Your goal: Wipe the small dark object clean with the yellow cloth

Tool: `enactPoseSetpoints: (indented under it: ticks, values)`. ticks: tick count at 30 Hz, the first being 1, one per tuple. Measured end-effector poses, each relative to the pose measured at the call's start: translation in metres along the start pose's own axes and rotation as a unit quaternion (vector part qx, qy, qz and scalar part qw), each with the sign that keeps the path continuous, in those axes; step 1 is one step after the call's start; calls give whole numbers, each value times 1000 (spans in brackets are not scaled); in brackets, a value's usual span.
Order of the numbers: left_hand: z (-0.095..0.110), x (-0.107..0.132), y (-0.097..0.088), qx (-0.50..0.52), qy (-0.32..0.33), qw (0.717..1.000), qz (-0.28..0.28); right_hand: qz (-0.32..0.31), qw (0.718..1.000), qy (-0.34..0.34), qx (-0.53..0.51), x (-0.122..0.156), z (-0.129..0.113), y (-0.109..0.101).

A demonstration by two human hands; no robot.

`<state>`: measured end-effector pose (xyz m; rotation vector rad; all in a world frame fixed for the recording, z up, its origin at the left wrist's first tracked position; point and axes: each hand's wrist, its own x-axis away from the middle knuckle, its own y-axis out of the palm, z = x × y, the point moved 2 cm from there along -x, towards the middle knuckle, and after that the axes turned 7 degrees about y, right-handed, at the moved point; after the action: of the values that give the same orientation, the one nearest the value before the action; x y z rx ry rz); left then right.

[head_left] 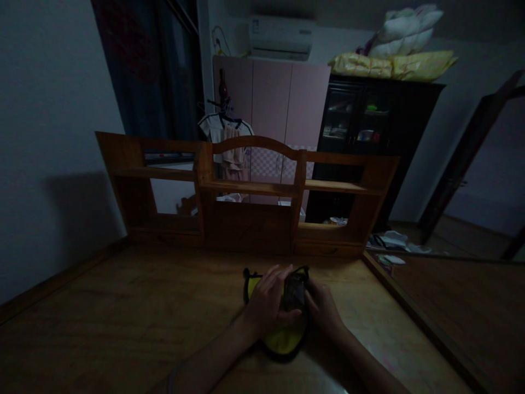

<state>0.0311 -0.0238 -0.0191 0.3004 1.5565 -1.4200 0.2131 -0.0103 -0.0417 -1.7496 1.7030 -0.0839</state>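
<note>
A yellow pouch (283,340) with black edging lies on the wooden tabletop, its rounded end towards me. Over its upper middle is a dark, slightly shiny item (294,291); its kind is hard to tell in the dim light. My left hand (266,301) reaches across the pouch from the left, with thumb and fingers on either side of the dark item. At the pouch's right edge, my right hand (322,306) has its fingers bent around the black edging, and the fingertips are partly hidden.
A wooden shelf unit (250,189) stands along the tabletop's far edge. To the left is a white wall (53,137); a raised wooden rim (414,312) borders the right side. Behind stand a pink wardrobe (270,98), a dark cabinet (377,120) and hanging clothes (232,142).
</note>
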Motion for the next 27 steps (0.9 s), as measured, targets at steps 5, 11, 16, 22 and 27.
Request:
enactPoseSetpoints:
  ticks: [5, 11, 16, 22, 27]
  values:
    - [-1, 2, 1, 41, -25, 999, -15, -6, 1000, 0, 3, 1, -7, 0]
    - [6, -3, -2, 55, -59, 996, -30, -32, 999, -13, -41, 1, -5, 3]
    - [5, -3, -1, 47, -78, 995, -41, -46, 996, -12, -80, 0, -4, 5]
    - [0, 0, 4, 37, -106, 993, -48, -37, 995, 2, -94, 1, -3, 6]
    - [-5, 3, 6, 47, -140, 987, -55, 29, 998, 19, -61, 1, 5, 10]
